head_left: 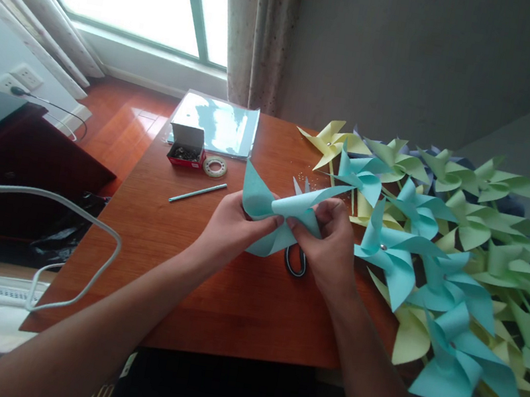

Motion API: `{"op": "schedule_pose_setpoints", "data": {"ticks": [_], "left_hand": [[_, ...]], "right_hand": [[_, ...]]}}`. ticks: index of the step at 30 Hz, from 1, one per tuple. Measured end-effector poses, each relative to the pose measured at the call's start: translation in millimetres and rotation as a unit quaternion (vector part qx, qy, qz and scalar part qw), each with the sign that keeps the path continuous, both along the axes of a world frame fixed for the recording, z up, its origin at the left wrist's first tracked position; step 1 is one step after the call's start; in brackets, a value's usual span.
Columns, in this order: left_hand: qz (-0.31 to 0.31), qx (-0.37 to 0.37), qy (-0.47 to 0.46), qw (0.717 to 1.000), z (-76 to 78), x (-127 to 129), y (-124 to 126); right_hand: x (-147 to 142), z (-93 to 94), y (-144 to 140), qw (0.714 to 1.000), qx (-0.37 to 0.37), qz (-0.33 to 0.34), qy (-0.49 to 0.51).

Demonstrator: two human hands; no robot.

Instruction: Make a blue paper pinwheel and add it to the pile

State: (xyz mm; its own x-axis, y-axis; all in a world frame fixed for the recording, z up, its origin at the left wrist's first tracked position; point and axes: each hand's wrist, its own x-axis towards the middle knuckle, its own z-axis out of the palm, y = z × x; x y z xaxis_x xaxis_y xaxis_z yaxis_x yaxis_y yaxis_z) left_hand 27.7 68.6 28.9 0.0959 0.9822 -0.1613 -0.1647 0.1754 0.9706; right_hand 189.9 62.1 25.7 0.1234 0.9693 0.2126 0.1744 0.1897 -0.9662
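A light blue paper pinwheel (265, 200) is held up over the table between both hands, its blades curled in toward the middle. My left hand (236, 221) grips its left side, thumb near the centre. From the other side my right hand (326, 238) pinches the paper, its thumb also close to the centre and its fingers curled behind. Beneath the pinwheel lies a pair of scissors (295, 262), with the blades pointing away and partly hidden. To the left, a rolled blue paper stick (198, 192) rests on the tabletop.
Finished pinwheels in blue (390, 248), green (478, 219) and yellow (329, 143) crowd the right side. A red box (185, 158) of small dark pieces, a tape roll (214, 166) and a sheet pack (226, 126) sit at the back left of the wooden table (236, 315). A white cable (103, 267) loops at left.
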Motion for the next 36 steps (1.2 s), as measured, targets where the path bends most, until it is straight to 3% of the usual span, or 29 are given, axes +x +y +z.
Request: {"op": "schedule_pose_setpoints", "data": {"ticks": [11, 18, 24, 36], "left_hand": [[0.006, 0.013, -0.002, 1.000, -1.8, -0.3, 0.0], [0.009, 0.017, 0.001, 1.000, -1.8, -0.5, -0.2], [0.005, 0.022, 0.019, 1.000, 0.3, 0.7, -0.2], [-0.006, 0.031, 0.026, 0.999, 1.7, 1.2, -0.4]], "right_hand": [[1.7, -3.6, 1.5, 0.999, -0.031, 0.002, 0.032], [2.0, 1.5, 0.6, 0.996, -0.059, 0.054, 0.047], [1.0, 2.3, 0.0, 0.999, -0.042, 0.015, -0.013], [3.4, -3.1, 0.1, 0.999, -0.042, 0.011, -0.011]]}}
